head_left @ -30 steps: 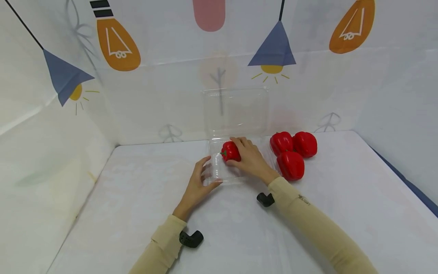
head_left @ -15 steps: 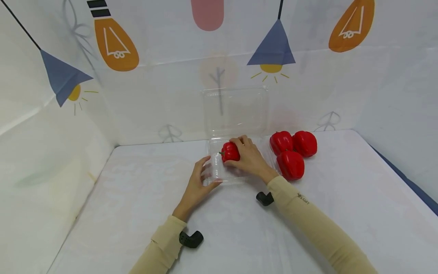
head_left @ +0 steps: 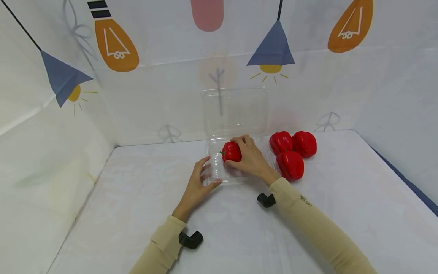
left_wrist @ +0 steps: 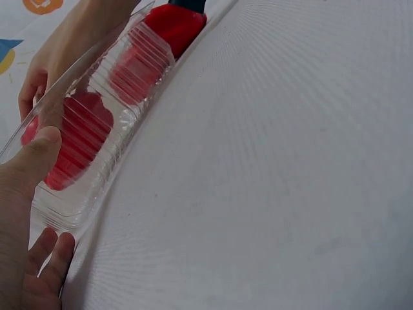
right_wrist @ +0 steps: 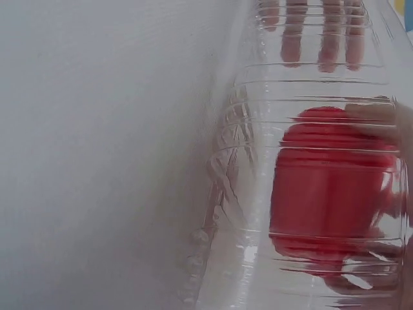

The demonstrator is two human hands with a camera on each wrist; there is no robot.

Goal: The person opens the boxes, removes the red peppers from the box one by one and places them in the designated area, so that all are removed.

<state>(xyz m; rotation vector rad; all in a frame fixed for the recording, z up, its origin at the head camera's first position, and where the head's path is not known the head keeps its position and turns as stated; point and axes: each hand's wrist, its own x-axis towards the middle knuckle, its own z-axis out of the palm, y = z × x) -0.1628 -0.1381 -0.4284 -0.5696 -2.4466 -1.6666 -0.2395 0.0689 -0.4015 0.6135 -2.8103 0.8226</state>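
A red bell pepper (head_left: pixel 231 151) with a green stem sits inside the base of a clear plastic clamshell container (head_left: pixel 215 167), its stem pointing left. My right hand (head_left: pixel 252 158) grips this pepper from the right, thumb on the near side and fingers on the far side. At the container's near left corner, my left hand (head_left: pixel 196 186) holds it, the thumb on the front wall and the fingers along the left end. The clear lid (head_left: pixel 236 110) stands raised at the back. Through the ribbed wall, the right wrist view shows the pepper (right_wrist: pixel 329 194) with fingers around it.
Three more red bell peppers stand in a cluster right of the container: one at back left (head_left: pixel 281 143), one at back right (head_left: pixel 304 144), one in front (head_left: pixel 291 165). A white printed curtain (head_left: pixel 154 102) hangs behind the white table (head_left: pixel 143 182). Black wrist cameras (head_left: pixel 191 239) jut from the sleeves.
The right hand and the pepper it grips have shifted only slightly inside the container, ending a touch to the right. The left hand has stayed in place.
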